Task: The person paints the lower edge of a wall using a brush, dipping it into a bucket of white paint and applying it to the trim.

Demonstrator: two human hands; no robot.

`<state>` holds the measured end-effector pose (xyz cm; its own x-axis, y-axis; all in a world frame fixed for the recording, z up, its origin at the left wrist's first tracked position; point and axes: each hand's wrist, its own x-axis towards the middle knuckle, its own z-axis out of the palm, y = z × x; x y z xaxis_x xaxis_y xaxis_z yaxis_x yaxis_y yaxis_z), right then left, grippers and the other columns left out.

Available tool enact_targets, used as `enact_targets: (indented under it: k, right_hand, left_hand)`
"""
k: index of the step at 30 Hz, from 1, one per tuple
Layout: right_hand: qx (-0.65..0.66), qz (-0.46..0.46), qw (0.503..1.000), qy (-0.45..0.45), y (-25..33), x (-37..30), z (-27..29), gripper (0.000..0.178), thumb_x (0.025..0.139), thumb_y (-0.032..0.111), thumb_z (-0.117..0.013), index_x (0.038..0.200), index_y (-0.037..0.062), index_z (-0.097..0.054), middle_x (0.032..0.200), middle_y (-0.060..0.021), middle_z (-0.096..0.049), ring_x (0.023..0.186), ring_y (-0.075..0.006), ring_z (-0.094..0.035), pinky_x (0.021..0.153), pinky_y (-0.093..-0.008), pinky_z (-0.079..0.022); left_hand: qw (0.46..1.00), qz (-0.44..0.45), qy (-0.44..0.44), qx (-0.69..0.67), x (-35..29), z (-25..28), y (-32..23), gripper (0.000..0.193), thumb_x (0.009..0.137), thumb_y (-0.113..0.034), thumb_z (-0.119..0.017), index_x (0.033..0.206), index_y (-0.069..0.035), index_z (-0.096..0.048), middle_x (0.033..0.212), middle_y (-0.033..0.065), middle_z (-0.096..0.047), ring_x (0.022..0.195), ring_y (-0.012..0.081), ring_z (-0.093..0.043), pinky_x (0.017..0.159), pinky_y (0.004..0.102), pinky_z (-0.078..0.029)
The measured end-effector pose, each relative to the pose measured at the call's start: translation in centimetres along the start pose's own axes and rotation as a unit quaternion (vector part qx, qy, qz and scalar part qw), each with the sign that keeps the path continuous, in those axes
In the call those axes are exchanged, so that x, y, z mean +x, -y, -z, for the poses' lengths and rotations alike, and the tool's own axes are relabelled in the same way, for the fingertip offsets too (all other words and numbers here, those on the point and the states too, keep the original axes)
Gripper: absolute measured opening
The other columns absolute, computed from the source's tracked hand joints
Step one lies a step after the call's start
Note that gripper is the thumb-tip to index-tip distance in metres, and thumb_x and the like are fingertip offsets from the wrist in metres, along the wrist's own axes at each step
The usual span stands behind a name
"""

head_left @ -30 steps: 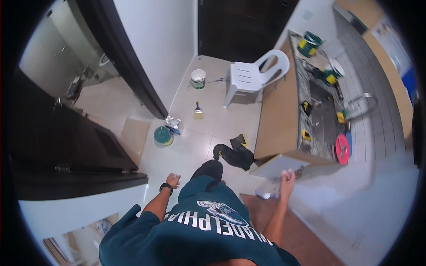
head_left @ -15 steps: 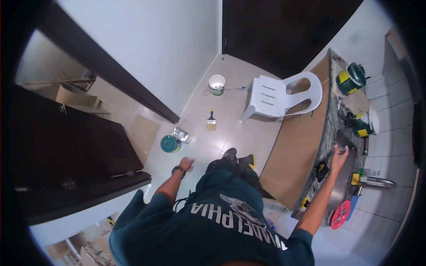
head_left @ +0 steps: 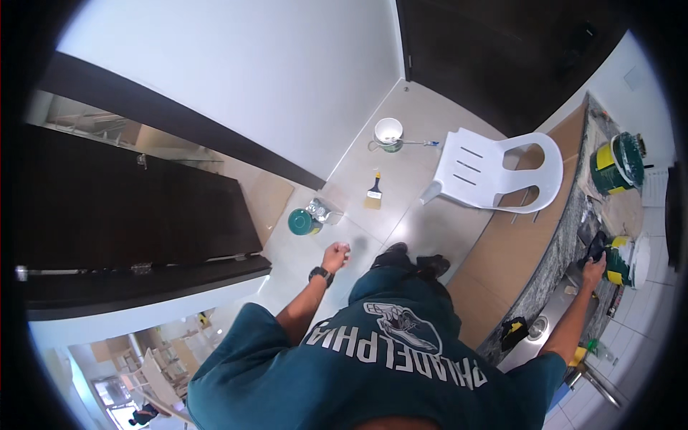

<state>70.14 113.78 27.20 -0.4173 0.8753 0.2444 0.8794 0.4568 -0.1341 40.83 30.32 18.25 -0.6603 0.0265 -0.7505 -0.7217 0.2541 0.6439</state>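
Note:
At the stone counter's far end, my right hand (head_left: 593,268) reaches out with its fingers closed on a limp black glove-like thing (head_left: 596,246). A green bucket with a white-smeared rim (head_left: 625,264) stands right beside that hand. My left hand (head_left: 335,256) hangs over the tiled floor, loosely curled, with fingers a little apart and nothing seen in it. Below it on the wrist is a dark watch (head_left: 320,274). The green tub (head_left: 300,221) on the floor is the nearest thing to this hand, and they do not touch.
A white plastic chair (head_left: 487,172) stands by the counter. On the floor lie a wide brush (head_left: 373,193) and a white pail (head_left: 388,132). Another green bucket (head_left: 615,166) and a steel sink (head_left: 548,312) are at the counter. A dark door (head_left: 136,208) is at the left.
My right hand has moved from above the sink area to the black thing by the bucket and closed on it. My left hand has swung forward, fingers more curled. The whole view has shifted.

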Motion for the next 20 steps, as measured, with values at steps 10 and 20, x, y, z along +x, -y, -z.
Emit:
enact_targets:
  k: [10,20]
  right_hand:
    - [0.076,-0.034,0.997,0.001,-3.7,-0.3,1.9,0.040,0.096,0.029,-0.064,0.123,0.0006,-0.056,0.110,-0.0284,-0.065,0.103,-0.0446,-0.063,0.086,-0.0477,-0.049]
    - [0.508,-0.134,0.842,-0.122,2.5,-13.2,18.8,0.048,0.100,0.033,-0.060,0.135,0.0020,-0.047,0.124,-0.0138,-0.058,0.115,-0.0223,-0.055,0.101,-0.0377,-0.042]
  left_hand:
    - [0.990,-0.082,0.096,0.066,-3.3,-17.6,-6.5,0.023,0.098,-0.027,-0.063,0.111,-0.009,-0.062,0.102,0.0033,-0.069,0.087,0.0161,-0.069,0.067,0.0304,-0.054]
    - [0.757,-0.060,0.646,0.075,-20.6,-49.3,-16.9,0.073,0.099,-0.058,-0.051,0.153,-0.015,-0.026,0.152,0.0104,-0.042,0.132,0.0302,-0.049,0.097,0.0485,-0.052]
